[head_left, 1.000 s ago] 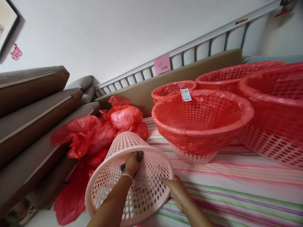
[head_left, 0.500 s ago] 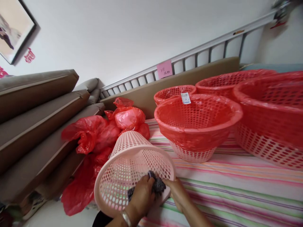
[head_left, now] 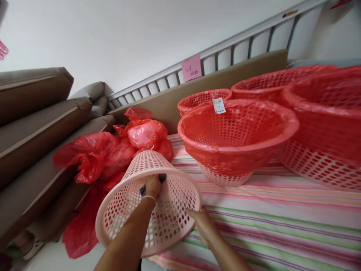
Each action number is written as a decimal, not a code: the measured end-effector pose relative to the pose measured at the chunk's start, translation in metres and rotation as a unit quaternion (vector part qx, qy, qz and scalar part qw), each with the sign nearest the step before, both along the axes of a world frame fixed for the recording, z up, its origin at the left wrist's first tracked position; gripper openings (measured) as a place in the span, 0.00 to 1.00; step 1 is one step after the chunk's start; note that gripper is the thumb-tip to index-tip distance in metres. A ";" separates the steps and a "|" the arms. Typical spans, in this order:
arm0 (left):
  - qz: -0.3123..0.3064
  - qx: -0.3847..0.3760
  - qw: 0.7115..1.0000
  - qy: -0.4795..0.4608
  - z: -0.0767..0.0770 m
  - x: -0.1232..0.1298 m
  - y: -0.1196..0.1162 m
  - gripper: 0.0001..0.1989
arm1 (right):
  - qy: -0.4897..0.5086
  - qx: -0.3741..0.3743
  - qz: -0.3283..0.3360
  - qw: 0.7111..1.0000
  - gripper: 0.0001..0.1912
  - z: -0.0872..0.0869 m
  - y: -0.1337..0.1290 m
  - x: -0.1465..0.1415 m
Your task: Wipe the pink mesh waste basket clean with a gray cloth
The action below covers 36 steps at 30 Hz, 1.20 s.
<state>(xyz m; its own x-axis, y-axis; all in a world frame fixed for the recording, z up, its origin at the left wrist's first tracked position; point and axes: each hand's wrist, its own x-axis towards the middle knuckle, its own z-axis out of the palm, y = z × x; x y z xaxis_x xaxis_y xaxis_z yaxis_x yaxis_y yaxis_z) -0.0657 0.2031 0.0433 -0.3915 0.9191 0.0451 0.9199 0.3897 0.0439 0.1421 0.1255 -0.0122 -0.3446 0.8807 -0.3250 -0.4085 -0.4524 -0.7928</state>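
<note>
Beyond our right grip (head_left: 196,217) rises a white wall (head_left: 126,37); under that grip spreads a striped sheet (head_left: 267,222). The pale pink, holed basket (head_left: 180,175) lies tipped around our left grip (head_left: 153,186), its mouth toward us. Our right grip holds its rim, thumb inside; our left grip clasps a dark cloth (head_left: 143,190) within.

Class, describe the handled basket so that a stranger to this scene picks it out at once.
On the striped cloth, find the red-lined baskets at the right. To their left, in front of the red bags, a pale pink basket lies on its side, mouth towards the viewer, left hand inside, right hand at its rim. Unlike those baskets, it has no red lining.
</note>
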 end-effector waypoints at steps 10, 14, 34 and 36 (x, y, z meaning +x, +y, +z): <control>-0.137 -0.008 0.979 -0.149 -0.006 0.091 -0.141 0.22 | 0.055 -0.031 -0.034 0.997 0.21 0.008 -0.005 -0.001; -0.168 -0.008 0.971 -0.171 -0.007 0.102 -0.174 0.24 | -0.010 0.036 -0.043 0.998 0.21 0.015 0.002 0.006; 0.029 0.031 0.998 -0.035 0.001 0.004 -0.019 0.17 | -0.023 0.017 0.057 0.998 0.19 0.015 -0.001 0.008; 0.028 0.016 0.999 -0.041 -0.003 -0.003 -0.011 0.17 | -0.007 0.002 0.062 0.998 0.19 0.014 -0.001 0.008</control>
<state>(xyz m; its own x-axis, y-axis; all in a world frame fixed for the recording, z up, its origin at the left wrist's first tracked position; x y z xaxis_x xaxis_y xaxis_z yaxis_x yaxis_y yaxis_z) -0.0692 0.1922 0.0402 -0.4451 0.8946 0.0404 0.8898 0.4368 0.1319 0.1504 0.1244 0.0020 -0.4461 0.8328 -0.3280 -0.3380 -0.4960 -0.7998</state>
